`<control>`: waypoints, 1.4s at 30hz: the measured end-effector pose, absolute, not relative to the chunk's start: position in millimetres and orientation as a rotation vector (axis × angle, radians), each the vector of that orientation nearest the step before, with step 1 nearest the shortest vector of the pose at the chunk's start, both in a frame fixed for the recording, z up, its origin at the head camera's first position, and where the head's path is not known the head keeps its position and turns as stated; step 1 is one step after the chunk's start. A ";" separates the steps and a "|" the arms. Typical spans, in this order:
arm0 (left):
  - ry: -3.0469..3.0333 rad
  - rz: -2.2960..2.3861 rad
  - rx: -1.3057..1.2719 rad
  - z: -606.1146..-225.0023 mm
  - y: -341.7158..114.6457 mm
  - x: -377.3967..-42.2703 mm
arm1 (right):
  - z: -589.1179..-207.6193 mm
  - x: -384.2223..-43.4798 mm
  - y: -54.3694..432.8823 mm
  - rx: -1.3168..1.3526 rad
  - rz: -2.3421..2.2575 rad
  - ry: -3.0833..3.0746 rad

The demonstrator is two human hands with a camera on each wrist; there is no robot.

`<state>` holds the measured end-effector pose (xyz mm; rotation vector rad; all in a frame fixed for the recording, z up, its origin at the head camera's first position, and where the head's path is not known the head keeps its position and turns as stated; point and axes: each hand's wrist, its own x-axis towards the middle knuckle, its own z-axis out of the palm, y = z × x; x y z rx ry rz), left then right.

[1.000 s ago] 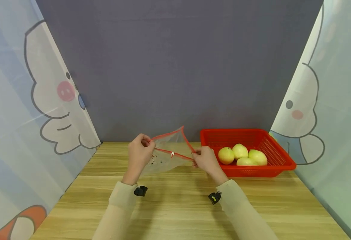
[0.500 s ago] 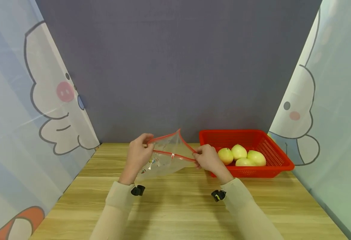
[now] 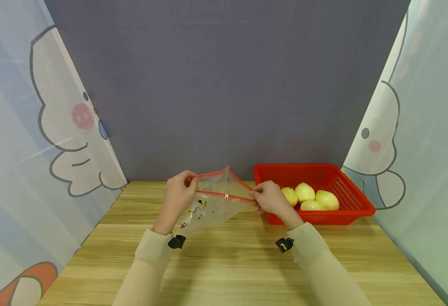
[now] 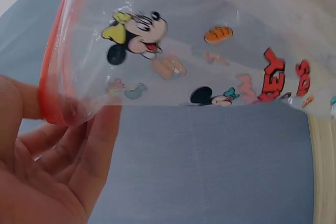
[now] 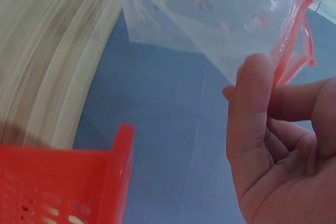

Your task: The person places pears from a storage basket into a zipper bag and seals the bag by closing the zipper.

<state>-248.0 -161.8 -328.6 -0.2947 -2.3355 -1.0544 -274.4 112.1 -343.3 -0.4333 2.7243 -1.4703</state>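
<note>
A clear zip bag [image 3: 216, 210] with a red zip edge and cartoon prints hangs between both hands above the table, its mouth spread apart. In the head view, my left hand [image 3: 179, 191] pinches the bag's left corner between thumb and fingers. The right hand [image 3: 271, 197] pinches the opposite corner, beside the basket. A white slider [image 3: 226, 196] sits midway along the near zip edge. From the left wrist, the printed bag [image 4: 199, 51] shows with the red edge at my fingers. From the right wrist, thumb and finger clamp the red zip strip [image 5: 289, 45].
A red plastic basket [image 3: 350, 206] stands at the right rear of the wooden table [image 3: 224, 272], close to the right hand. Several pale yellow-green round fruits [image 3: 305, 192] lie inside it. A dark grey backdrop [image 3: 224, 93] rises behind, with printed curtains on both sides.
The right hand has moved slightly right, drawing the bag's corner with it. The bag's near side has turned so more of its print shows. The left hand has barely moved.
</note>
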 end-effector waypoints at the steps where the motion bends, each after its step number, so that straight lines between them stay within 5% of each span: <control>1: -2.328 -1.056 -0.287 -328.8 -162.1 -247.4 | -342.9 -275.0 113.9 -0.439 -1.469 2.717; 42: -2.280 -1.065 -0.344 -343.0 -111.4 -261.1 | -328.3 -306.5 166.4 -0.622 -0.991 2.909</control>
